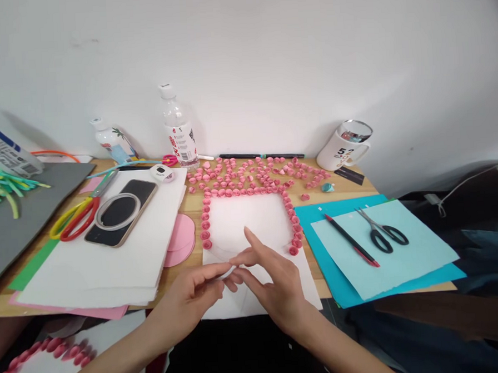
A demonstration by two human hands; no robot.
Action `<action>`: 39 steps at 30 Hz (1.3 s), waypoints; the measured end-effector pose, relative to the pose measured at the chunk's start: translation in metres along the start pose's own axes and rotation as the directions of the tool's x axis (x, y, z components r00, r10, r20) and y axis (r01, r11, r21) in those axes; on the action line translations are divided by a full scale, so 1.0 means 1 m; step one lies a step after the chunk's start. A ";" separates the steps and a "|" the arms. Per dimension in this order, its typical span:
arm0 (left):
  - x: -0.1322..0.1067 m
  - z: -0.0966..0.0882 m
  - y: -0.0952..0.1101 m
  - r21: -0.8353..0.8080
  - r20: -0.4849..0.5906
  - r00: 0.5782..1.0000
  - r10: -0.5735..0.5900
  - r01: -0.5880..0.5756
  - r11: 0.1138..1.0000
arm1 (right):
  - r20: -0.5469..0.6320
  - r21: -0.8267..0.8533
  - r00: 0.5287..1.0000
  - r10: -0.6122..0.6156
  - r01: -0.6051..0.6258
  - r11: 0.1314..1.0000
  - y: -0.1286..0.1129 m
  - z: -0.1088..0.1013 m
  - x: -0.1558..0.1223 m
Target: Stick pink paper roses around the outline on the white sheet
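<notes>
My left hand (190, 295) and my right hand (281, 282) meet at the fingertips over the lower part of a white sheet (248, 217). The left thumb and fingers are pressed together. On the right, one finger points up while the thumb and other fingers close against the left fingertips. Anything between them is too small or hidden to make out. Small rolled pink paper roses (249, 191) line the sheet's top and both sides. Behind it lie many loose pink paper rolls (231, 173).
Left are stacked white paper (91, 278), a phone (120, 212), coloured-handled scissors (77, 220) and pink paper circles (180, 240). A bottle (179, 134) and a mug (342, 145) stand near the wall. Black scissors (383, 235) and a pen (352, 239) lie on light-blue paper (419, 239).
</notes>
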State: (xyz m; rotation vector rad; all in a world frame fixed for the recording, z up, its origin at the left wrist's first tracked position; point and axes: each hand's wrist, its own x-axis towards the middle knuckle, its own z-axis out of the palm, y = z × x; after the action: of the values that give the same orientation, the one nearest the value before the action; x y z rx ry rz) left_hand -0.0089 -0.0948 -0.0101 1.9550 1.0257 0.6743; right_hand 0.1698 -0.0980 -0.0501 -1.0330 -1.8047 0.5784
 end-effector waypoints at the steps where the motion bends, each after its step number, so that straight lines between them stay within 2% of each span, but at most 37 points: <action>1: -0.002 0.000 0.000 0.025 0.011 1.000 -0.006 0.006 1.000 | 0.004 -0.042 0.998 -0.061 0.061 0.997 0.001 0.001 -0.002; 3: -0.005 0.002 -0.002 0.051 0.026 1.000 -0.014 0.013 0.999 | 0.037 -0.084 0.989 -0.141 0.144 0.986 0.005 0.001 -0.006; 6: -0.009 0.002 -0.005 0.060 0.020 1.000 0.022 -0.023 0.998 | 0.065 -0.091 0.986 -0.156 0.161 0.983 0.007 0.003 -0.011; 10: -0.007 -0.007 -0.004 0.015 0.015 1.000 0.011 -0.011 1.000 | 0.035 -0.003 0.999 -0.018 0.018 1.000 0.001 0.004 -0.012; 12: -0.006 -0.011 -0.006 0.012 -0.111 0.994 -0.006 0.008 1.000 | 0.020 0.106 0.987 0.159 -0.160 0.981 0.000 0.003 -0.010; 13: -0.006 -0.012 -0.008 0.040 -0.220 0.975 -0.012 0.021 0.999 | 0.032 0.165 0.961 0.276 -0.277 0.947 0.000 0.003 -0.009; 15: -0.009 -0.009 -0.016 0.166 -0.444 0.896 0.012 0.069 0.984 | 0.098 0.259 0.854 0.511 -0.517 0.816 0.003 0.001 -0.003; 16: -0.013 -0.006 -0.021 0.254 -0.524 0.850 0.050 0.100 0.962 | 0.151 0.290 0.786 0.599 -0.614 0.734 0.005 0.001 0.000; 17: -0.017 -0.001 -0.028 0.356 -0.532 0.838 0.122 0.090 0.930 | 0.203 0.312 0.725 0.658 -0.685 0.658 0.007 0.001 0.003; 18: -0.021 0.003 -0.036 0.478 -0.480 0.844 0.240 0.022 0.878 | 0.249 0.326 0.676 0.694 -0.733 0.597 0.009 0.002 0.006; 19: -0.025 0.008 -0.044 0.597 -0.437 0.810 0.391 -0.064 0.800 | 0.283 0.336 0.644 0.711 -0.761 0.556 0.010 0.003 0.009; 20: -0.029 0.012 -0.053 0.685 -0.361 0.782 0.507 -0.146 0.713 | 0.306 0.340 0.627 0.717 -0.775 0.533 0.010 0.004 0.011; 21: -0.031 0.015 -0.061 0.740 -0.257 0.780 0.570 -0.220 0.636 | 0.321 0.340 0.619 0.717 -0.782 0.523 0.010 0.005 0.013; 23: -0.034 0.018 -0.074 0.766 -0.186 0.780 0.598 -0.265 0.585 | 0.334 0.326 0.610 0.719 -0.790 0.519 0.008 0.007 0.013; 26: -0.034 0.018 -0.085 0.779 -0.146 0.784 0.603 -0.285 0.559 | 0.340 0.289 0.600 0.724 -0.799 0.527 0.006 0.008 0.011; 33: -0.029 0.014 -0.083 0.827 -0.101 0.736 0.669 -0.311 0.468 | 0.300 0.223 0.617 0.728 -0.787 0.576 0.005 0.009 0.007; 39: -0.030 0.014 -0.087 0.824 -0.081 0.730 0.679 -0.334 0.457 | 0.285 0.211 0.630 0.723 -0.777 0.593 0.006 0.011 0.004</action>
State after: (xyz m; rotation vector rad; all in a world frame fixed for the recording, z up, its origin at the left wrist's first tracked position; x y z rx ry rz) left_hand -0.0505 -0.0963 -0.0933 3.0853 1.0338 1.1613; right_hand 0.1613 -0.0905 -0.0572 -1.5489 -1.2574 1.4745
